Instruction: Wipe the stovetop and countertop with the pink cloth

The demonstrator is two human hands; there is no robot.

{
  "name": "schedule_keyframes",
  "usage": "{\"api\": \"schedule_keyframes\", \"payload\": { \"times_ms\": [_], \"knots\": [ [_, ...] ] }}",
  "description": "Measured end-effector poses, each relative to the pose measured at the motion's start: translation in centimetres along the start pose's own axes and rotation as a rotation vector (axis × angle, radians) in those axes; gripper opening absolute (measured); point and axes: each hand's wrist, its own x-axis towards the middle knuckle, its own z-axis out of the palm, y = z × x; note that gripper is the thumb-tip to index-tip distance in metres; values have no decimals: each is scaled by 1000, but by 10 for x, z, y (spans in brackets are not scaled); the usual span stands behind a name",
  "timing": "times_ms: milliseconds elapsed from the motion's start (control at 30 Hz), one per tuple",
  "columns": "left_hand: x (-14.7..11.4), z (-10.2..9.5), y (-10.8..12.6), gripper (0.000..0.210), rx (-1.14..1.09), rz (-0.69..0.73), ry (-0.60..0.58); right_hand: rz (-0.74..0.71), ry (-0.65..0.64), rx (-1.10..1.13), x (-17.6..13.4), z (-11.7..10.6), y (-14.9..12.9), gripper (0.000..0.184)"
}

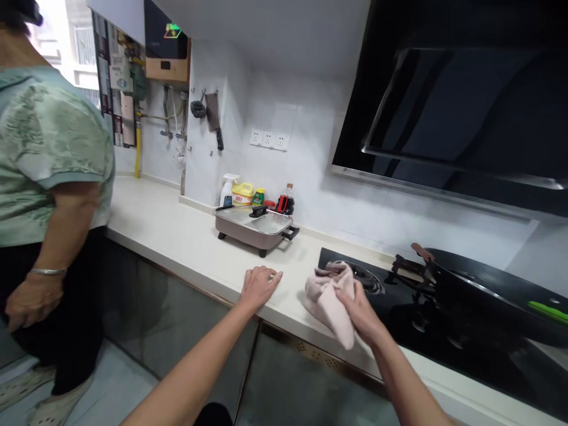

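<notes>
The right hand (361, 310) is closed around a pale pink cloth (331, 296), gripping it at its right side. The cloth is bunched at the top, and one end hangs down near the front edge of the desk (177, 228), just left of the black stove (394, 310). Whether the cloth touches the desk, I cannot tell. The left hand (260, 287) is open, with the fingers loosely bent, and it rests on the desk near the front edge, to the left of the cloth. Farther from it stands a brown electric pan (246, 229) with a glass lid (270, 222), and behind this pan are several bottles. A large dark wok (474, 290) sits on the stove at the right. At the far left stands another person (53, 154) in a green patterned shirt.
</notes>
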Motion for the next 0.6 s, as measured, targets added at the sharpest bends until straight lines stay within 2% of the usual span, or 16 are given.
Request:
{"api": "schedule_keyframes", "payload": {
  "times_ms": [67, 167, 233, 267, 300, 367, 433, 533, 600],
  "knots": [
    [-1, 0, 0, 39, -21, 1, 8, 1, 23, -112, 23, -28, 5, 51],
    [-2, 0, 1, 39, -54, 16, 7, 15, 182, -271, 42, -61, 16, 53],
    [-2, 1, 1, 39, -67, 34, 6, 0, 281, -325, 42, -69, 17, 57],
    [-2, 1, 1, 39, -69, 40, 9, -32, 278, -376, 40, -68, 16, 57],
    [-3, 1, 0, 39, -69, 44, 12, -73, 231, -448, 36, -65, 14, 55],
    [-3, 2, -1, 39, -69, 46, 18, -149, 43, -648, 27, -56, 12, 52],
    [-3, 3, -2, 38, -72, 45, 19, -120, -144, -850, 17, -48, 16, 53],
    [-4, 4, -2, 37, -82, 55, 8, 18, -230, -1004, 6, -47, 37, 68],
    [-4, 4, -1, 37, -90, 74, -5, 0, -246, -1010, 7, -47, 52, 77]
  ]
}}
